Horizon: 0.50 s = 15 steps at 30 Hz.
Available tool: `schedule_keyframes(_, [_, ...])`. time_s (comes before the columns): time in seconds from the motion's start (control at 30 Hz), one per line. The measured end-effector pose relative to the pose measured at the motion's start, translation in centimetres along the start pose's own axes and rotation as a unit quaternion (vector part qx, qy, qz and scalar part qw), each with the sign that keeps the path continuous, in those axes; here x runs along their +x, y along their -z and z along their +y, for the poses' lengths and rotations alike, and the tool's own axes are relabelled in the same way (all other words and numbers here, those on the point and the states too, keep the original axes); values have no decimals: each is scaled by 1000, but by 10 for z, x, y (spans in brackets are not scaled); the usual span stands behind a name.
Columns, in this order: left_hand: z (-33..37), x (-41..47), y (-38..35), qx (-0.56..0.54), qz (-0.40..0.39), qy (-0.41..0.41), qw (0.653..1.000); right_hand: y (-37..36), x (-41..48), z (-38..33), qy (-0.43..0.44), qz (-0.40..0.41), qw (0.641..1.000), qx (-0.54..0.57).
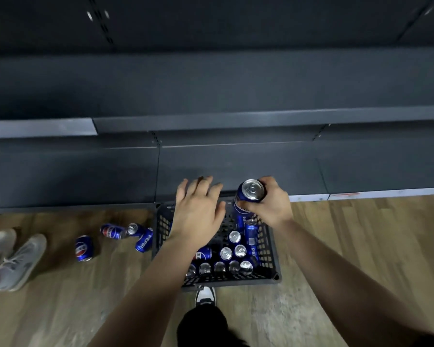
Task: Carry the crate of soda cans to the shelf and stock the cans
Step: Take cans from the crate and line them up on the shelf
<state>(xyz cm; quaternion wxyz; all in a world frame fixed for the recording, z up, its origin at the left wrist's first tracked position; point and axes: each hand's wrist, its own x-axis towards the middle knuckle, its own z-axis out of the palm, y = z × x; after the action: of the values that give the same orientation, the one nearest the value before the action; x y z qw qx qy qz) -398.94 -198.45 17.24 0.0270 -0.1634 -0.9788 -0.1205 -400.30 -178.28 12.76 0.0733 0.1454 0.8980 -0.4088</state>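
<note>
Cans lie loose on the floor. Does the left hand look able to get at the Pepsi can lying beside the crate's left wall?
Probably yes: the left hand is open and holds nothing above the crate, and that Pepsi can lies uncovered on the floor beside it.

"Where are you?"

"In a shop, I think. I see long dark grey metal shelves [236, 171], one above the other, with pale strips [38, 127] on their front edges. A black plastic crate [236, 280] with many blue soda cans [226, 253] stands on the brown wooden floor [336, 246]."
</note>
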Motion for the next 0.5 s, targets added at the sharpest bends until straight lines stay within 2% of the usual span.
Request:
schedule_keyframes(0.23, [33,19,112,2,21,-19,1000,88,-39,-80,30,9,999,-8])
schedule_keyframes(0.5, [54,46,195,-15,71,-51,996,165,-63,-157,66,61,996,0])
